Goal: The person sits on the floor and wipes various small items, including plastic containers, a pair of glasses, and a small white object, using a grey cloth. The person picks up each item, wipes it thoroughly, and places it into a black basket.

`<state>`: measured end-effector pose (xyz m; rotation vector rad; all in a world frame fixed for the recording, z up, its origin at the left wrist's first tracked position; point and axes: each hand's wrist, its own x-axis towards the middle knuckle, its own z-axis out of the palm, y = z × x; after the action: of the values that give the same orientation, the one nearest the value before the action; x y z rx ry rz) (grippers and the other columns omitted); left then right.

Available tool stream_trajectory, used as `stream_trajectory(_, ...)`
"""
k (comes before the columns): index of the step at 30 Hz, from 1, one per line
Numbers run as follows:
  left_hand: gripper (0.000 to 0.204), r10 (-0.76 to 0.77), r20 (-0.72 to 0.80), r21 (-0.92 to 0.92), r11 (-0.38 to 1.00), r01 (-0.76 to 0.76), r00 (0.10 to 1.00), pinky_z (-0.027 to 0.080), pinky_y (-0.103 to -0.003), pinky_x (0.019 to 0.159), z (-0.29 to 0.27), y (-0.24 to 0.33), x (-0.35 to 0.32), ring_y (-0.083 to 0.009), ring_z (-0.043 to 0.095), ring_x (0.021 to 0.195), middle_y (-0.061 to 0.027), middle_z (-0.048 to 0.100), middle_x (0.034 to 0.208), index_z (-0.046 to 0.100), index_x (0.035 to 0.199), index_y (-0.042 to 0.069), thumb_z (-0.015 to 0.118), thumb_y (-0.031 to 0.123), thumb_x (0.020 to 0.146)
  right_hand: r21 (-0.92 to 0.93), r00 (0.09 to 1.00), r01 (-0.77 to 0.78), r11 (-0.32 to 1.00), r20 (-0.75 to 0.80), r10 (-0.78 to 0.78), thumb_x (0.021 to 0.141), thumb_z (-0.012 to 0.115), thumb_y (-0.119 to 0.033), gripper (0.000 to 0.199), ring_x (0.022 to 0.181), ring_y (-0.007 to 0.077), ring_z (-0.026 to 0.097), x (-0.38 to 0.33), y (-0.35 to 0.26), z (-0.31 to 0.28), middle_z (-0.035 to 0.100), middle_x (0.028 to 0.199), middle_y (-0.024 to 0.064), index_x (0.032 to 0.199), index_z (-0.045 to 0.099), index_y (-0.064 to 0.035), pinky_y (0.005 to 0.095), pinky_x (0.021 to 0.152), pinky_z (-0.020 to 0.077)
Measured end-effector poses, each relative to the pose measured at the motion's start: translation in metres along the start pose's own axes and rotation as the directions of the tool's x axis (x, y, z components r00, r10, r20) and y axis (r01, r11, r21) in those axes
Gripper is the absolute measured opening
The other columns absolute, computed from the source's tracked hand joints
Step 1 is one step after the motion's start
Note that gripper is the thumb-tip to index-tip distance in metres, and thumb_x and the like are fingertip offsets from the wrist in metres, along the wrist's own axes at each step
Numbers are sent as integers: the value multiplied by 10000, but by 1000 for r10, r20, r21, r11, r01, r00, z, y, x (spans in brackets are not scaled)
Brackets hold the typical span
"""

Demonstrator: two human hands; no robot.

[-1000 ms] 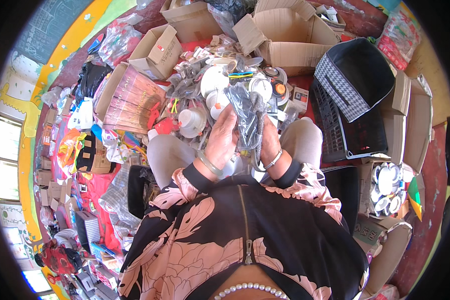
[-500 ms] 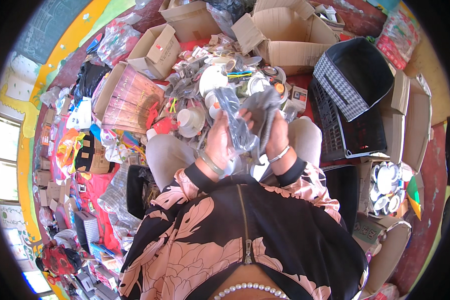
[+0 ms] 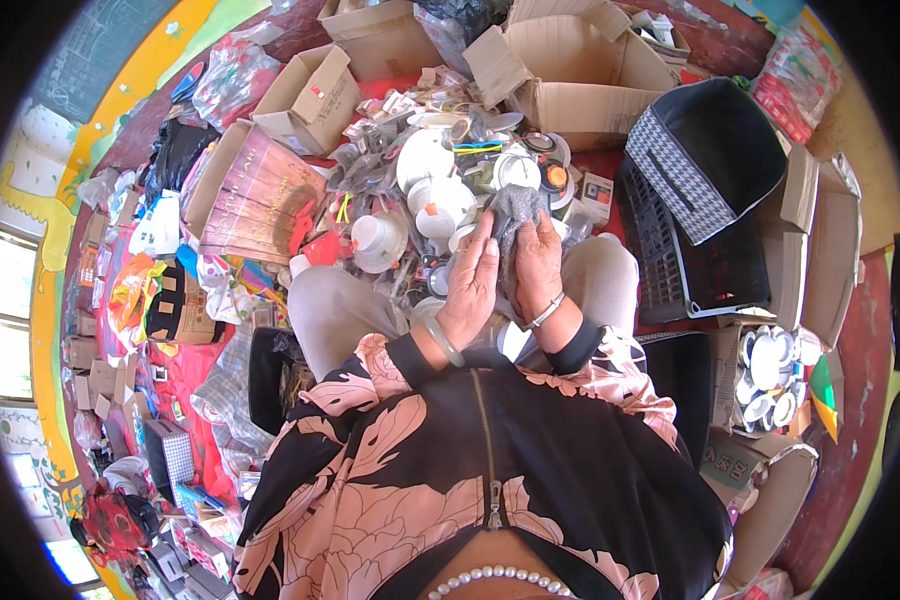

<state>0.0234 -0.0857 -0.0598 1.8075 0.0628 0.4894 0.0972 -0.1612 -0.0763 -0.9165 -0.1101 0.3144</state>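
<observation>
Many mixed goods lie heaped on a red surface [image 3: 602,163] just beyond the fingertips, white round pieces [image 3: 425,158] among them. Farther out from the fingers stands a large open cardboard box [image 3: 590,108]; to their left, a pink carton [image 3: 260,200]; to their right, a black crate [image 3: 652,238] and a houndstooth-patterned bin [image 3: 670,172]. Well off to the fingers' left, the room shows a bright window [image 3: 10,290], a chalkboard [image 3: 100,70] and, nearer the lower rim, another person [image 3: 120,515].

A grey bundle [image 3: 518,205] stands up between the two hands, its top rising past the fingertips. The right hand [image 3: 540,265] grips it, thumb and fingers bent around its right side. The left hand [image 3: 467,290] holds its fingers nearly straight and close together along the bundle's left edge; whether they press on it cannot be told. The bundle's lower end is partly hidden by the hands, and what it contains is hard to make out. The picture's rim cuts off the outermost goods.

Half a second ago the left hand held a clear-wrapped dark packet; it has since left that hand, while the bundle remains in the right.
</observation>
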Motion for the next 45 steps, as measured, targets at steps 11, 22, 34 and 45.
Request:
stream_trajectory(11,437,-50,-202,-242,970,0,978,228,-273,1040,-4,-28,2,-158,312,1246,-88,352,1358,282,1351,2,327,217,974,-628,958,287,723,181,-223,868,474,-131,251,853,417,571,-11,16,9,591,875,244,1099,447,-37,410,703,456)
stream_trajectory(22,412,24,-182,13,1000,-22,983,290,-275,998,-18,-11,-1,-165,395,1196,-125,414,1321,342,1317,-22,343,189,963,-457,986,106,883,-67,-152,934,409,-259,303,767,257,605,5,3,-17,618,838,133,1017,544,-1,322,670,471)
stream_trajectory(34,442,-153,-240,-410,911,43,959,310,-279,1000,-11,16,8,-154,393,1187,-87,392,1323,271,1359,10,316,222,974,-500,955,252,829,265,-131,850,540,-200,245,858,357,570,-26,39,9,587,927,225,1025,503,-32,397,736,456)
stream_trajectory(45,449,-263,-295,-599,800,37,918,292,-275,1006,-40,-18,20,-153,379,1198,-91,400,1320,327,1327,-10,351,257,967,-454,989,-119,883,23,145,937,428,-320,368,674,89,508,-14,1,0,577,775,3,968,575,16,239,613,427)
